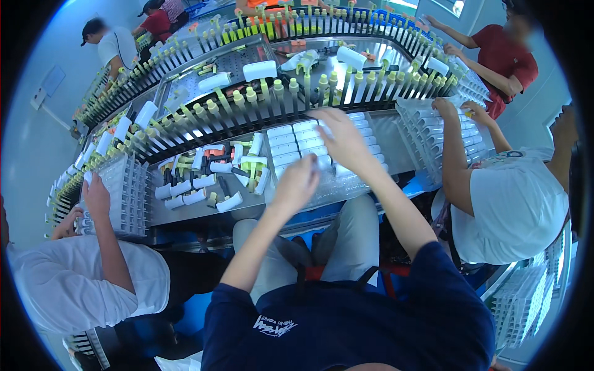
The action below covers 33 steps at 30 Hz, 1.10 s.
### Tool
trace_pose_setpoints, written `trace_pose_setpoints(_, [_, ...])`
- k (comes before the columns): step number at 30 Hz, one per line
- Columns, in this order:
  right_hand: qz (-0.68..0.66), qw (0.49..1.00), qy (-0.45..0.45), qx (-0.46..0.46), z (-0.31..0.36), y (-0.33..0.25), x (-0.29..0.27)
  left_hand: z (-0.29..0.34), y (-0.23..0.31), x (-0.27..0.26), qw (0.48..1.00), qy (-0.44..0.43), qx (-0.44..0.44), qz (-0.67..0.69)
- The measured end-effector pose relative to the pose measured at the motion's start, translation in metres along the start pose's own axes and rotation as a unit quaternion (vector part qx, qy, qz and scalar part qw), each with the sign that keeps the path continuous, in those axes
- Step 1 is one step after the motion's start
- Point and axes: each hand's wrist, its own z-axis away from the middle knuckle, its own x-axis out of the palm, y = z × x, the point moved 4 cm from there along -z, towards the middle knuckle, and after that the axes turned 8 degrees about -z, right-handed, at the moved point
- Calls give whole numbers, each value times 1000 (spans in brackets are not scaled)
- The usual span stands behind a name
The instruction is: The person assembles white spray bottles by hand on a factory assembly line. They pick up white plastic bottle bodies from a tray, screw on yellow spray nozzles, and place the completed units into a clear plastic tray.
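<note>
In front of me lies a clear plastic tray (303,196) with rows of smooth white rounded pieces (286,150). My left hand (299,187) is over the tray's near middle, its fingers curled together; what they hold, if anything, is hidden. Farther up, my right hand (339,137) reaches across the tray toward the row of upright posts. Its fingers are stretched out and apart, with nothing visible in them. Left of the tray, loose white-capped parts (201,179) with yellow-green and dark stems lie jumbled on the metal table.
Black posts with yellow-green tips (252,94) curve along the moving line beyond the tray. Co-workers sit close on both sides, handling stacked clear trays (127,191) at left and a tray of white pieces (436,133) at right. Another person in red (504,62) stands far right.
</note>
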Motion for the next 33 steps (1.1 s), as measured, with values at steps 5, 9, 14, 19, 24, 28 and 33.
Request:
trace_pose_setpoints(5, [137, 967, -116, 183, 132, 69, -62, -73, -9, -112, 958, 229, 96, -142])
trace_pose_setpoints(9, [147, 961, -142, 188, 161, 79, -60, -102, -3, -128, 953, 226, 130, -153])
trace_pose_setpoints(14, [136, 954, -189, 190, 155, 88, -61, -122, 34, -89, 984, 127, 68, -100])
trace_pose_setpoints(19, [117, 958, -211, 154, 160, 99, -61, -149, 62, -69, 971, 170, 147, -77])
trace_pose_setpoints(24, [138, 951, -242, 137, 160, 107, -55, -206, 72, -59, 974, 192, 103, -56])
trace_pose_setpoints(28, [153, 956, -232, 97, 157, 96, -62, -255, 64, -53, 988, 156, 4, 5])
trace_pose_setpoints(33, [107, 979, -132, 108, 138, 71, -88, -292, 44, -46, 988, 142, -59, -6])
